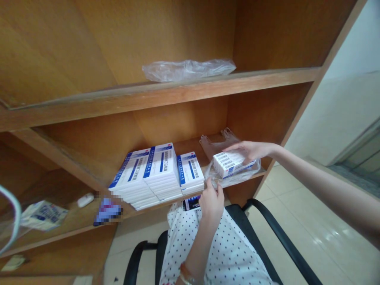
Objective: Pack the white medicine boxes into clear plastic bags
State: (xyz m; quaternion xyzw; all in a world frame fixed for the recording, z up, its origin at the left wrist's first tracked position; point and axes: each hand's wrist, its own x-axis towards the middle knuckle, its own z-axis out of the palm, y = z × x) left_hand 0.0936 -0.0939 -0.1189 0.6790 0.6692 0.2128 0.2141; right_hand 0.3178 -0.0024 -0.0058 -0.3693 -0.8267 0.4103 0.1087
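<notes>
My right hand [251,151] reaches in from the right, its fingers wrapped over a small block of white and blue medicine boxes [228,161]. The block lies on a crumpled clear plastic bag [245,176] at the shelf's front edge. My left hand [211,200] pinches the near left edge of that bag. To the left stand two tall stacks of medicine boxes [162,172], white with blue bands. A lower stack of the same boxes [190,171] sits between them and the bag. Another thin plastic bag [218,144] lies behind, partly hidden by my right hand.
A folded clear plastic wrap [190,70] rests on the upper shelf [166,95]. In the left compartment are a printed carton [44,215] and a small white object [85,200]. A dark box [191,203] lies near my lap. Black chair armrests [279,233] flank me.
</notes>
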